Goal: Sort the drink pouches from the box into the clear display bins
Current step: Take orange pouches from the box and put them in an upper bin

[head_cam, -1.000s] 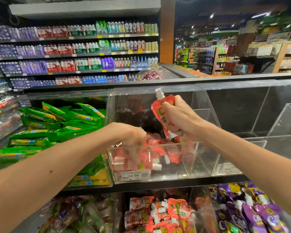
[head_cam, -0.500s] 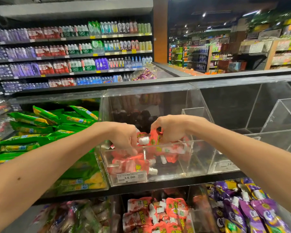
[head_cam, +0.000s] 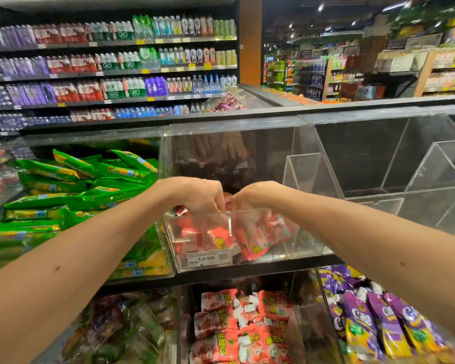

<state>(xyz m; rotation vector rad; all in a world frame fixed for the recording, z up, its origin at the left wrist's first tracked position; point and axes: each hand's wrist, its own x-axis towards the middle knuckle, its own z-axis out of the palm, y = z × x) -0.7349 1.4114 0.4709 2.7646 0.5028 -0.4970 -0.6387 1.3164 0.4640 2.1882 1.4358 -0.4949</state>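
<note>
Both my hands reach down into the middle clear display bin [head_cam: 310, 248], which carries a 14.90 price tag [head_cam: 206, 258]. My left hand [head_cam: 202, 197] curls its fingers over the red drink pouches [head_cam: 260, 240] lying inside. My right hand [head_cam: 250, 198] dips in right beside it, fingers bent down onto the same pile. The fingertips of both hands are hidden behind the bin's front wall and the pouches. I cannot tell which pouch either hand grips.
A bin of green pouches [head_cam: 71, 185] sits to the left. Clear bins [head_cam: 405, 185] stand to the right. Below are red pouches [head_cam: 237, 327] and purple pouches [head_cam: 378, 319]. Bottle shelves [head_cam: 111, 59] fill the background.
My right hand brought a red pouch down from above the bin into the pile. Both hands now sit close together, lower in the bin.
</note>
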